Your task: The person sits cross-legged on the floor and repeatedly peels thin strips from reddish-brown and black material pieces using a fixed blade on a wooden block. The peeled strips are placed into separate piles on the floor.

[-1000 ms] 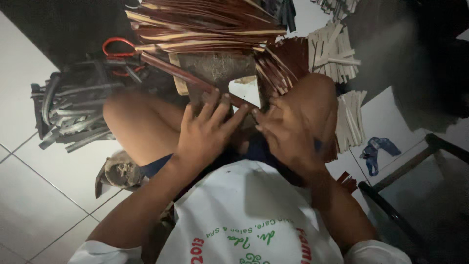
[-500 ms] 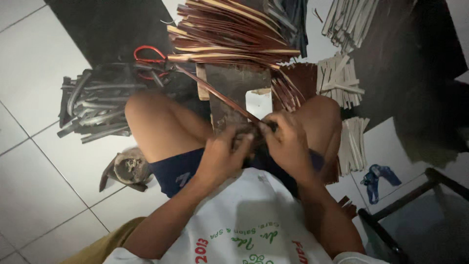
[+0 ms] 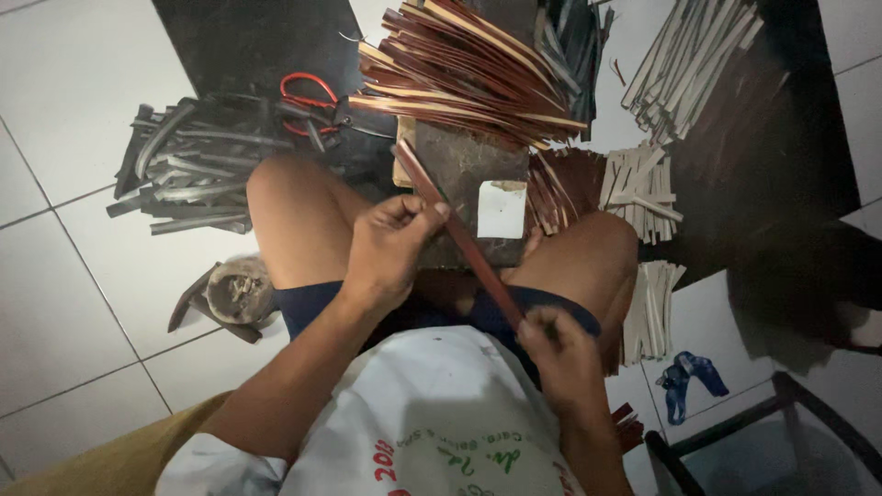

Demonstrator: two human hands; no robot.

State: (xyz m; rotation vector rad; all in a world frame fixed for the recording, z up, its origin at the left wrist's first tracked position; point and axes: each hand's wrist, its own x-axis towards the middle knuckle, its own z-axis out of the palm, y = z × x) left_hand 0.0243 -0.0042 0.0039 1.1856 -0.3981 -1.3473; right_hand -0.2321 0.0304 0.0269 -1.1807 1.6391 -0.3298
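Holding a long reddish-brown strip (image 3: 459, 239) slantwise above the lap, over a dark block (image 3: 469, 170) set between the knees. Left hand (image 3: 390, 248) pinching the strip's upper part, fingers clamped on it; right hand (image 3: 560, 354) gripping its lower end, fingers closed around it. Lying behind the block, a fanned bundle of similar strips (image 3: 459, 73); left of the block, red-handled scissors (image 3: 308, 92).

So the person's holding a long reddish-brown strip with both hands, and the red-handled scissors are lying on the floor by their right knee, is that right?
Not quite. The head view shows the red-handled scissors by the left knee, beside the dark strips. The left hand and right hand do both hold the reddish-brown strip.
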